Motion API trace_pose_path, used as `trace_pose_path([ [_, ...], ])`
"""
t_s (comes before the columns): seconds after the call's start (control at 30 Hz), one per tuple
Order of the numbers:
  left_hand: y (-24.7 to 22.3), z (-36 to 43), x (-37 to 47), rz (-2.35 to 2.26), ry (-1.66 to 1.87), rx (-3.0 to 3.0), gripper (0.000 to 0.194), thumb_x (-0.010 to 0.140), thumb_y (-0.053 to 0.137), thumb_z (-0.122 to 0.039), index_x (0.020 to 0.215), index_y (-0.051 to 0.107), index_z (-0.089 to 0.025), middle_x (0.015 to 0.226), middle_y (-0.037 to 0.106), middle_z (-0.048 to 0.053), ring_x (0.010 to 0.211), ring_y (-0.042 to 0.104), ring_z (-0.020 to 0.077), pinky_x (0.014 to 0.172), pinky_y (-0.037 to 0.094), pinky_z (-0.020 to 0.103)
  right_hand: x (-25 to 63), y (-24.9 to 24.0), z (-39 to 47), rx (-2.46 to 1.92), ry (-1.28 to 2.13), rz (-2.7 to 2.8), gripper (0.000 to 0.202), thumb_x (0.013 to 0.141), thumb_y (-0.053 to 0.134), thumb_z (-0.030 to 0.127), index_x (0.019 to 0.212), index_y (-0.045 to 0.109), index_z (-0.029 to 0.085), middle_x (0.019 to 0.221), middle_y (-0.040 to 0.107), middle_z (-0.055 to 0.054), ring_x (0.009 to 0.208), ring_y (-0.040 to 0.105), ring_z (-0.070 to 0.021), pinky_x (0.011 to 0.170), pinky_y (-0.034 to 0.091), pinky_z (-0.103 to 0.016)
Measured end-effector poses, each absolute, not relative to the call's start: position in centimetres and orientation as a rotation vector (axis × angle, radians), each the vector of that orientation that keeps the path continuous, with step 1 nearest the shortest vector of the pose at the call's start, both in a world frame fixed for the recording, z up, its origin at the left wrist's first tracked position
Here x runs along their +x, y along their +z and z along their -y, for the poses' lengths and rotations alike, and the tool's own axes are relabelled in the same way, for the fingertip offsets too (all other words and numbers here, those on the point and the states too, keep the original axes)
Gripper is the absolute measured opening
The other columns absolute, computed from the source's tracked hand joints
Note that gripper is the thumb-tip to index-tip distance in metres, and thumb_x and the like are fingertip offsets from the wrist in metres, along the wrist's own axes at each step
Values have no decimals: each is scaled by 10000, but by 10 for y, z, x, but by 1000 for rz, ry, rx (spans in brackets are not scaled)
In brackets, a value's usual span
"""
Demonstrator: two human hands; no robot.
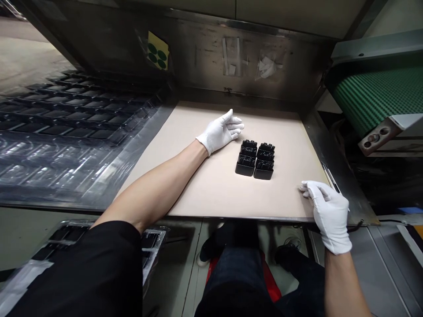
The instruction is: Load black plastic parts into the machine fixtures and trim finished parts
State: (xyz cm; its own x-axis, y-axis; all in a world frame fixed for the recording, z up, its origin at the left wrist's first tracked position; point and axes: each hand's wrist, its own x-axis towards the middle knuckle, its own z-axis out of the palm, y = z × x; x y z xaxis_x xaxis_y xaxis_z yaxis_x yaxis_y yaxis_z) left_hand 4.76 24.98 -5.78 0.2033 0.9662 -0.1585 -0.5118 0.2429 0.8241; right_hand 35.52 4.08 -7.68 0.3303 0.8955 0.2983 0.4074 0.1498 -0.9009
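My left hand (222, 133), in a white glove, is held over the beige sheet (205, 193) with its fingers stretched out and thumb raised. It holds nothing. Just right of its fingertips, several small black plastic parts (245, 169) stand in two short rows, close together, with toothed upper edges. My right hand (328, 211), also gloved in white, is at the sheet's front right corner. Its fingers are loosely bent with the tips apart, and nothing shows between them. A pen-like tool (331, 178) lies just beyond that hand.
Clear plastic trays of flat black pieces (89, 116) cover the table's left side. A green conveyor belt (380, 92) runs at the right. A yellow card with green dots (157, 52) and small bags (268, 66) are on the metal back wall. Another tray (152, 246) sits below the table edge.
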Motion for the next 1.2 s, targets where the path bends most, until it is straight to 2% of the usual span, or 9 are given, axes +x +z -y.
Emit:
trace_pose_path([
  [0.5,-58,-249,49,-787,1165,724,520,998,665,-604,749,689,-149,788,705,81,737,660,140,705,524,259,355,-76,-41,-1475,546,1253,239,863,745,416,865,830,192,842,817,-83,754,777,-221,713,662,-358],
  [0.83,-59,-250,49,-814,1159,776,535,959,689,-657,757,683,-161,785,702,72,761,678,152,729,559,283,355,-78,-41,-1456,556,1270,267,898,734,435,887,827,185,854,817,-88,763,775,-226,736,674,-377],
  [1.03,-55,-232,67,-894,1200,988,553,983,661,-644,769,700,-136,824,731,124,732,679,167,709,529,293,355,-77,-41,-1477,557,1281,291,898,728,459,884,830,187,856,818,-87,765,771,-228,756,670,-386],
  [1.2,-58,-220,73,-999,1122,1261,542,993,635,-655,823,775,-159,921,776,137,819,701,188,760,509,312,354,-77,-40,-1477,568,1274,298,894,734,470,880,831,189,852,818,-90,761,771,-229,765,673,-390],
])
